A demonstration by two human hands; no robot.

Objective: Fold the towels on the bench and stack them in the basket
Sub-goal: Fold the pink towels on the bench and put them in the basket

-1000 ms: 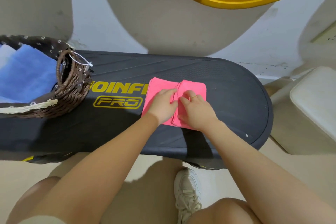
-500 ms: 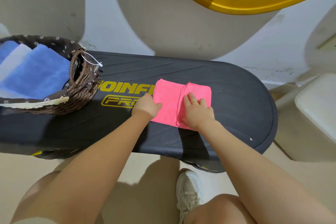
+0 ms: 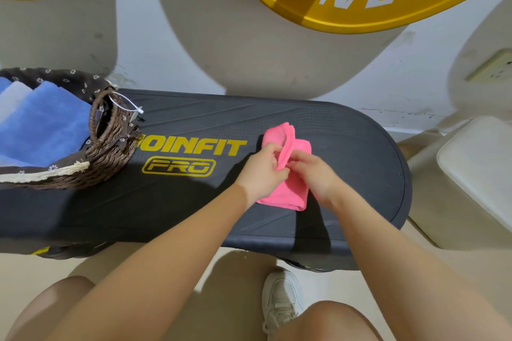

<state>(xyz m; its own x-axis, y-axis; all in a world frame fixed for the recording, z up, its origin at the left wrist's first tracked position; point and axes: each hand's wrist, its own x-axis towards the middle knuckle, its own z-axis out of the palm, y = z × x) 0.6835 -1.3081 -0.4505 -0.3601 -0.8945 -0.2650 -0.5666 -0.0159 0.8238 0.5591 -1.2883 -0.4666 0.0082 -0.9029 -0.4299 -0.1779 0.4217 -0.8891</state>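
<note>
Pink towel (image 3: 288, 188) folded narrow, near right end of bench (image 3: 346, 130), long axis front to back. Left hand (image 3: 261, 171) and right hand (image 3: 315, 174) pinching raised flap. Basket (image 3: 110, 147) far left; left hand nearer.

Bright, even indoor light falls from above and behind the camera — dark, fairly crisp shadows of the arms lie on the long black plastic bench with yellow lettering (image 3: 346, 130) just below the hands, and on the beige floor under its near edge. Broad soft shadows spread on the white wall behind the bench. No harsh glare shows. The bench bows at its ends — wide-angle distortion — and detail softens towards the corners.
</note>
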